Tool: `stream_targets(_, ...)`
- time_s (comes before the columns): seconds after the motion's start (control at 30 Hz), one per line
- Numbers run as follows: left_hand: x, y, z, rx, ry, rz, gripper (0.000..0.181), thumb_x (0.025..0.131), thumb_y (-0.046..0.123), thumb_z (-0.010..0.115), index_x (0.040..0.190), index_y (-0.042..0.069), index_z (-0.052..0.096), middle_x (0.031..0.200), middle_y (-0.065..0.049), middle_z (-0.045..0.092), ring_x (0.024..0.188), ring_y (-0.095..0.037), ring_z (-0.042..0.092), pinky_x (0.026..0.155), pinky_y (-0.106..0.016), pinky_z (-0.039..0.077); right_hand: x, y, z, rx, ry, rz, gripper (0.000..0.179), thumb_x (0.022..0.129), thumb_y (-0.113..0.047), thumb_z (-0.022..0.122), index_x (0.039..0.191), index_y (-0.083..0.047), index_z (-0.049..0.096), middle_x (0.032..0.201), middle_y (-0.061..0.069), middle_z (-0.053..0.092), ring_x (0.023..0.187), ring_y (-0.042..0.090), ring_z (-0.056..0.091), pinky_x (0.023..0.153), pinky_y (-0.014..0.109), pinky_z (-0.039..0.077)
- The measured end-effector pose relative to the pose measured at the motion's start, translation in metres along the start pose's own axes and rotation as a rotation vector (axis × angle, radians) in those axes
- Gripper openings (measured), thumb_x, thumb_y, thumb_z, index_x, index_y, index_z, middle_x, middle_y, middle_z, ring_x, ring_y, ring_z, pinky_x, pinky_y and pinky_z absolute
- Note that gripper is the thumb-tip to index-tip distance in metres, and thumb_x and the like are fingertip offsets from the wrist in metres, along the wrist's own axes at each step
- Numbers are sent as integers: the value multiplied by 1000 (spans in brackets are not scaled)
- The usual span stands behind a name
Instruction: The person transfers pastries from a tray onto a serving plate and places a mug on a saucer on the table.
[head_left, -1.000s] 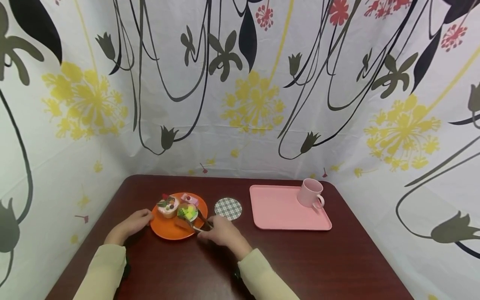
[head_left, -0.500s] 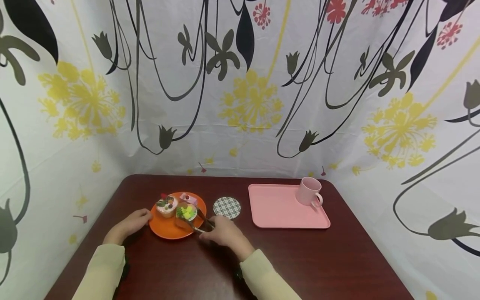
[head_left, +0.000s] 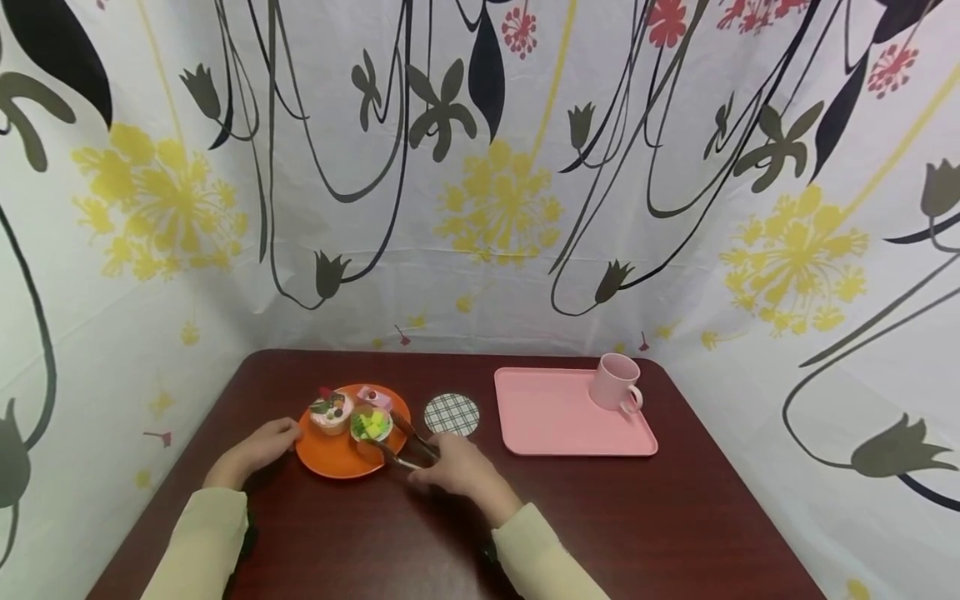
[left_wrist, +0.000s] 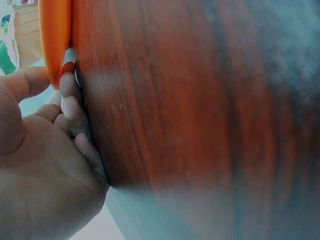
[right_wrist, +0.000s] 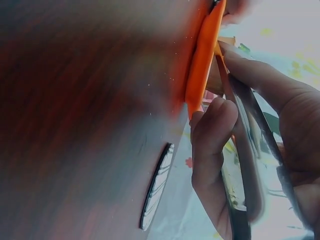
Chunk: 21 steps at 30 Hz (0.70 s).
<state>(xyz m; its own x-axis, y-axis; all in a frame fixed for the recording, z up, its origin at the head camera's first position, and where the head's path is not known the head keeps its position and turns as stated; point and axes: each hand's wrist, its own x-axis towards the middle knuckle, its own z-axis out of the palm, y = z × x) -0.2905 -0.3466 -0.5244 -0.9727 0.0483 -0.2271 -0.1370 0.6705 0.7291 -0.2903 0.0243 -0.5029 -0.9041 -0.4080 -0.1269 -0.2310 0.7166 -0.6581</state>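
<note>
Three cakes (head_left: pixel 332 415) sat on the orange plate (head_left: pixel 337 466), left hand (head_left: pixel 258 450) pinching its rim, right hand (head_left: pixel 461 471) gripping tongs (right_wrist: pixel 250 165); lift or withdrawal apparently remained.

Both sleeved arms (head_left: pixel 197 542) extend forward, the left grip (head_left: pixel 258 450) pinching, the right grip (head_left: pixel 467 477) curled.

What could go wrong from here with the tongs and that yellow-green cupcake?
Three possible risks:
1. The tongs in the right hand reach the yellow-green cupcake low from one side, so squeezing might tip it or let it slip.
2. The fruit-topped cupcake and pink cake slice sit close by and could get knocked.
3. The left hand pinches the orange plate at its rim, so a tug there might shift everything on it.
</note>
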Motion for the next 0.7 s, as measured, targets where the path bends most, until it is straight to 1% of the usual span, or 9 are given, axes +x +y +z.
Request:
stream_targets(0.13,1,2,0,-13,-1,-11,25,111,22,45,103,2,57,94,-8,56,92,-24,53,81,-37,41,-5,7,-4,-19,6,-16,46,82,-40,93,114,-12,76,85,-4,67,71,15,61,63,34,50)
stream_targets(0.23,1,4,-1,-7,1,-2,25,111,22,45,103,1,57,95,-8,56,93,-24,53,82,-37,41,-9,12,-9,25,-7,-35,44,82,-38,93,114,-12,76,83,-3,68,67,14,63,60,33,53)
stream_targets(0.33,1,5,-2,1,-3,16,26,112,23,45,103,0,56,95,-9,56,94,-25,53,82,-38,41,-13,17,-14,84,-32,-66,42,82,-35,93,113,-12,76,80,-3,68,58,13,62,53,31,53)
stream_targets(0.43,1,5,-2,2,-7,9,27,112,23,45,102,1,56,95,-9,56,94,-25,53,82,-38,41,-16,24,-18,123,-47,-98,40,83,-35,93,112,-14,77,77,-4,67,52,11,60,49,30,52)
stream_targets(0.6,1,3,-1,14,-13,-13,27,111,24,45,103,1,56,95,-9,56,95,-25,54,83,-39,42,-23,36,-22,172,-35,-118,39,85,-35,91,116,-16,76,72,-6,64,49,10,58,47,28,51)
stream_targets(0.7,0,2,-1,21,-18,-12,27,111,25,45,102,2,56,95,-9,57,95,-25,54,83,-39,42,-31,42,-26,219,-27,-123,41,87,-33,89,120,-13,75,69,-4,62,49,12,58,47,27,50)
